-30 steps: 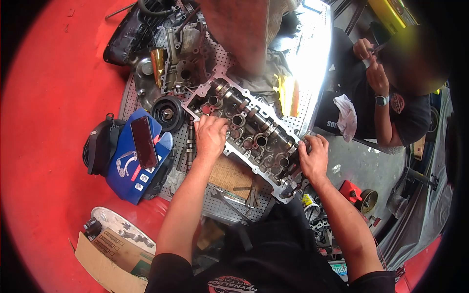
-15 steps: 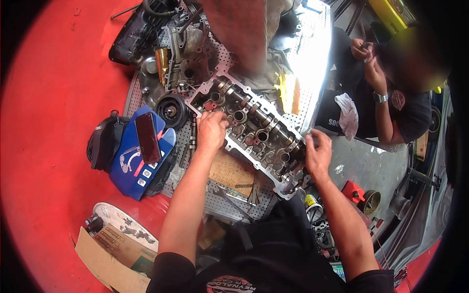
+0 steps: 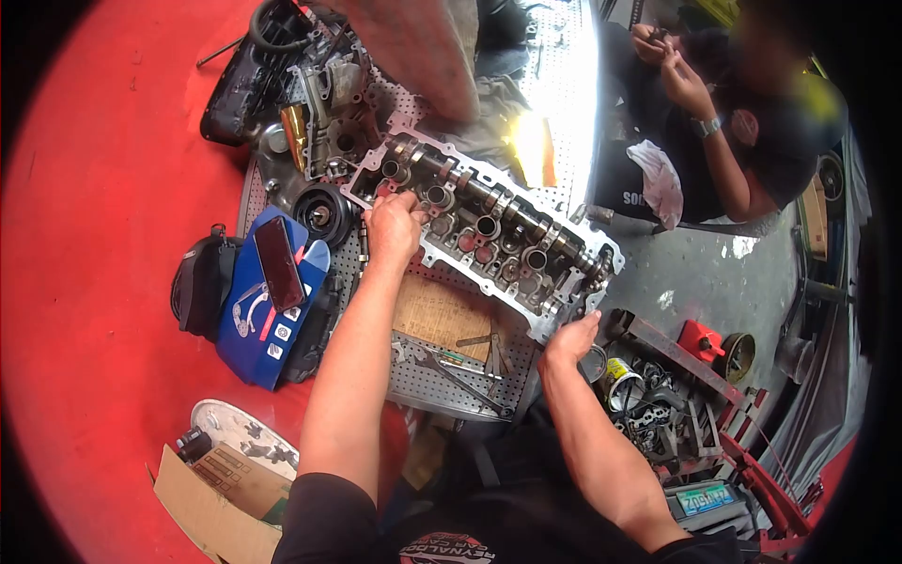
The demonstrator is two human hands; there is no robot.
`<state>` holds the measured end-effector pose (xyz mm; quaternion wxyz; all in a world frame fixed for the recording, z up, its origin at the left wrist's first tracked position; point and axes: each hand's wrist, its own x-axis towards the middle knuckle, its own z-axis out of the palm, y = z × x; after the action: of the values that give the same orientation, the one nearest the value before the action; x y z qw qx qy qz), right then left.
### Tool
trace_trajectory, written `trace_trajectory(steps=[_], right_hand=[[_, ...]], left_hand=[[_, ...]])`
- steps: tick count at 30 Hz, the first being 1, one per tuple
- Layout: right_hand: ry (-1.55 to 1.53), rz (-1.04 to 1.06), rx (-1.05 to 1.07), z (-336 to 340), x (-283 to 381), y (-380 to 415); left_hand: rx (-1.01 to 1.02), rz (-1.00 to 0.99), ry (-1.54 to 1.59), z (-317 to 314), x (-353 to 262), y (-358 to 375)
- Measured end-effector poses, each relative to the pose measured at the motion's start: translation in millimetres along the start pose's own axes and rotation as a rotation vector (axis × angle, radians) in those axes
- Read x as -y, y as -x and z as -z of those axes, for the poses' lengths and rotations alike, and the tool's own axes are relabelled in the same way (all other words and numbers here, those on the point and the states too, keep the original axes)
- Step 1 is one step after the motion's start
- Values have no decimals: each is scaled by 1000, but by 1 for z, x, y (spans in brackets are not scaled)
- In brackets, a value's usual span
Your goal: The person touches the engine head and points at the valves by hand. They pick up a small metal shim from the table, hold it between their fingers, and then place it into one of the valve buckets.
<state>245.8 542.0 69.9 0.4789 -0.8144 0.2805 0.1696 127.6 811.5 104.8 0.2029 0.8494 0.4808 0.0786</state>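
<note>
A metal cylinder head (image 3: 477,268) with a camshaft (image 3: 489,199) along its far side lies at a slant across the perforated bench. My left hand (image 3: 395,227) grips its near edge toward the left end, fingers curled over the rim. At the right end, my right hand (image 3: 569,340) holds the lower corner from the near side; part of its fingers is hidden by the casting. Round openings and several exposed valve parts show along the middle of the head. Just left of my left hand sits a black pulley (image 3: 321,214).
A phone (image 3: 279,263) lies on a blue package (image 3: 252,315). Nearer me are a wooden board (image 3: 442,315) and a wrench (image 3: 460,383). Engine covers (image 3: 334,103) crowd the back left. A co-worker (image 3: 728,141) sits at right, holding something small. A cardboard box (image 3: 211,503) stands lower left.
My right hand has moved from the far right end down to the near right corner of the cylinder head. My left hand keeps its place on the near edge. The view has shifted slightly.
</note>
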Motion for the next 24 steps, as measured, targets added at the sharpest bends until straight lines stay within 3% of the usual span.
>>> trace_trajectory(steps=[2,5,9,13,18,24], right_hand=[[94,30,-40,-1,7,5],[227,-69,-98,-2,37,23],[340,-114,-134,-8,38,19],[433,-121,-120,-6,43,24],[477,-124,-141,-8,49,29],[515,-154,-168,-9,49,27]], left_hand=[[36,64,19,8,-6,3],[-87,57,217,1,10,13],[-265,0,199,17,-8,38],[132,-138,-35,26,-24,51],[273,-352,-331,21,-18,26],[317,-476,-337,21,-16,10]])
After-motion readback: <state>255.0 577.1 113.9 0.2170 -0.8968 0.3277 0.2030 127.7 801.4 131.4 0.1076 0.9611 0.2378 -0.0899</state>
